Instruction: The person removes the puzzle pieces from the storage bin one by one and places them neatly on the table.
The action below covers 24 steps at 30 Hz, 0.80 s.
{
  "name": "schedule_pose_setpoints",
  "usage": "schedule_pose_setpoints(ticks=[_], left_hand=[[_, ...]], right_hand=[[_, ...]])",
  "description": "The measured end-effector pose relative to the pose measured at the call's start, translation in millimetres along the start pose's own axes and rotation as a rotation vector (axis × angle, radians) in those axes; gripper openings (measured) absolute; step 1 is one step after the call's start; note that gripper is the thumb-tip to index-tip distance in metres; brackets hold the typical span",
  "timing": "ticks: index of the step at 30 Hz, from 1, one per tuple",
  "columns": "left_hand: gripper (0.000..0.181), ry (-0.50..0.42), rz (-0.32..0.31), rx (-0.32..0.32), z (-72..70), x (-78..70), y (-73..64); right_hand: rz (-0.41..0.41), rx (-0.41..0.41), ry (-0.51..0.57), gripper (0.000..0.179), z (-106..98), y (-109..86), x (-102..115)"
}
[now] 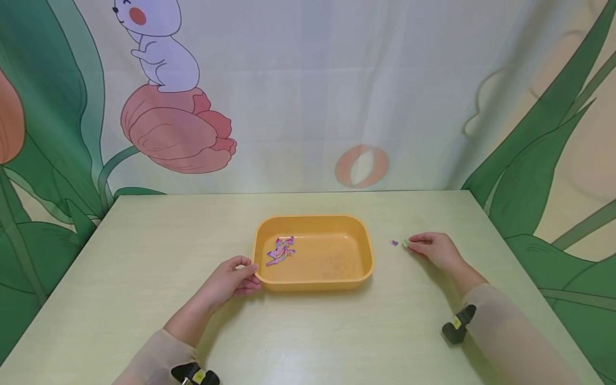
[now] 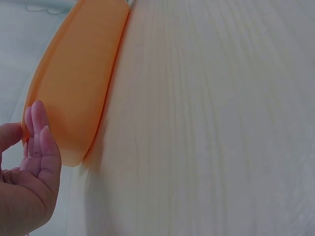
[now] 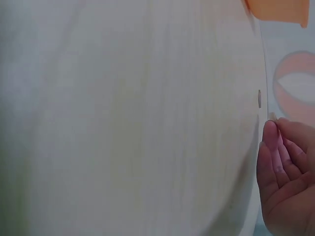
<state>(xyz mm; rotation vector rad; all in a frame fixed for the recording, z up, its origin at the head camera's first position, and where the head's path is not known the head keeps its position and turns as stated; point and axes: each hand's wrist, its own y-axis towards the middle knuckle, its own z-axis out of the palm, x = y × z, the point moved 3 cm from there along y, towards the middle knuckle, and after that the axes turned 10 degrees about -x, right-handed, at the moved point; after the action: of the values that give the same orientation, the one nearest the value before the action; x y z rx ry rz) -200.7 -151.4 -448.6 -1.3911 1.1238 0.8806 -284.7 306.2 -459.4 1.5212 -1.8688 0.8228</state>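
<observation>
A shallow yellow-orange plastic tray [image 1: 315,285] sits in the middle of the table. My left hand [image 1: 230,280] grips its near left corner, thumb at the rim and fingers along the outer wall [image 2: 78,78]. Inside the tray, toward the left, lie several small pink and purple patterned pieces [image 1: 280,252] in a cluster. To the right of the tray, my right hand [image 1: 439,251] pinches a tiny pale green piece [image 1: 405,243] between thumb and fingertips, low over the table. Just left of those fingertips, a tiny purple piece [image 1: 394,243] lies on the table.
The pale wooden table [image 1: 317,342] reaches back to a curtain [image 1: 298,107] printed with a rabbit, flowers and leaves. Each sleeve carries a black wrist device, such as the one on the right [image 1: 457,325].
</observation>
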Motion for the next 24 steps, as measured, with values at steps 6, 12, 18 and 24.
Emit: schedule_pose_setpoints(ticks=[6, 12, 18, 24], left_hand=[[0.022, -0.006, 0.002, 0.003, -0.3, 1.8, 0.8], [0.022, -0.007, 0.000, -0.001, -0.4, 2.4, 0.9], [0.022, -0.009, 0.000, 0.004, -0.2, 2.7, 1.4], [0.021, -0.020, -0.002, 0.007, -0.1, 3.4, 1.8]], right_hand=[[0.033, 0.004, -0.017, 0.031, 6.2, 5.8, -2.7], [0.032, -0.007, -0.043, 0.030, 10.7, 11.5, -4.5], [0.047, -0.006, -0.063, 0.030, 14.1, 15.8, -8.1], [0.017, -0.006, -0.085, 0.029, 14.4, 15.6, -6.3]])
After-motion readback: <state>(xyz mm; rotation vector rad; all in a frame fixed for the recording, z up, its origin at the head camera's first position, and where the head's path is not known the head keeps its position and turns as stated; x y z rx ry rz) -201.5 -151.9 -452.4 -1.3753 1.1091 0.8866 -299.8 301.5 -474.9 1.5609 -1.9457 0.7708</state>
